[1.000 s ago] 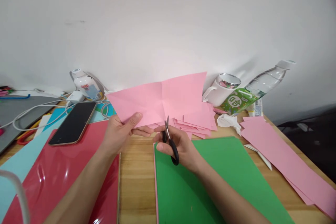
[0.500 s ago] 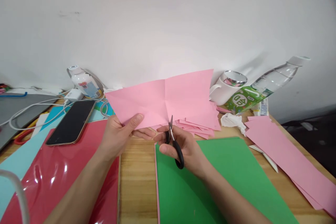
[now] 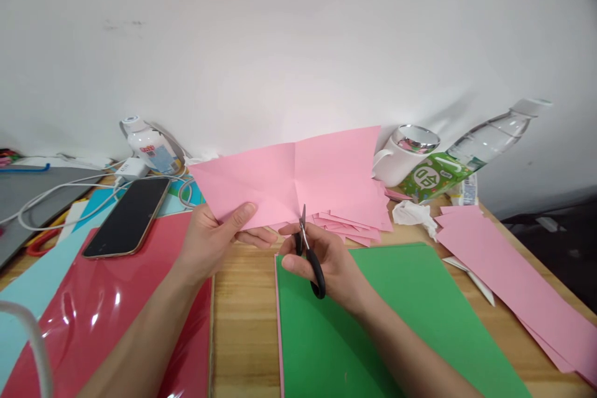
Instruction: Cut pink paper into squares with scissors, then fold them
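Left grip (image 3: 211,239) pinching pink sheet (image 3: 265,180) low, right grip (image 3: 332,261) around scissors (image 3: 305,238), upper edge free

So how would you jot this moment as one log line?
left hand: holds creased pink sheet | right hand: holds black-handled scissors at pink sheet's lower edge | cutting: cannot tell | nearby: green sheet

From one head-worn camera, the counter (image 3: 245,323) is viewed closely, forward and downward, with the white wall (image 3: 298,43) faced beyond it.
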A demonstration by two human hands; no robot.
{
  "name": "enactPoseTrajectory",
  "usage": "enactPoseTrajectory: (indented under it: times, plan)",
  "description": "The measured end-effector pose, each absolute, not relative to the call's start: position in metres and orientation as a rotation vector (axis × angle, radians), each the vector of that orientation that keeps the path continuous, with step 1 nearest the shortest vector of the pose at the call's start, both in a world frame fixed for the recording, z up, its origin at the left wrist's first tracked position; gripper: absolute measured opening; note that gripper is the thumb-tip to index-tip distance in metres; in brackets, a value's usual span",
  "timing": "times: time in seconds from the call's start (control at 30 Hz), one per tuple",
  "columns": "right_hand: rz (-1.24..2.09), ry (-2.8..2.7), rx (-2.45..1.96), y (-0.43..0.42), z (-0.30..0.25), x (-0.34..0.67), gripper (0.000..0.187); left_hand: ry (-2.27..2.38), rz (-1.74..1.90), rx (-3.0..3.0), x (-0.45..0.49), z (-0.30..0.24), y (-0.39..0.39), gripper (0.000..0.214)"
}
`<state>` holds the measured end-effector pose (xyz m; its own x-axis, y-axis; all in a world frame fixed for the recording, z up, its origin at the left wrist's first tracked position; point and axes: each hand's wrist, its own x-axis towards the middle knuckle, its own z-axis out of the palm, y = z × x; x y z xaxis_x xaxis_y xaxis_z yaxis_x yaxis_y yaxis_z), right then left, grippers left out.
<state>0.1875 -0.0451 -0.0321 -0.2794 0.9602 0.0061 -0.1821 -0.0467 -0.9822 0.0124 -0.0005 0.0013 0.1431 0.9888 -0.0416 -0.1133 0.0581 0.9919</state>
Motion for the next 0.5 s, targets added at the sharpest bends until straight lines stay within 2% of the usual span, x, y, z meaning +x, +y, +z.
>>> enactPoseTrajectory:
  times: [0.5]
  plan:
    - [1.537, -1.234, -0.957, -0.0443, -0.0325, 0.1877, 0.045, 1.054, 1.147, 1.131, 0.0138, 0.0026, -0.0011, 0.021]
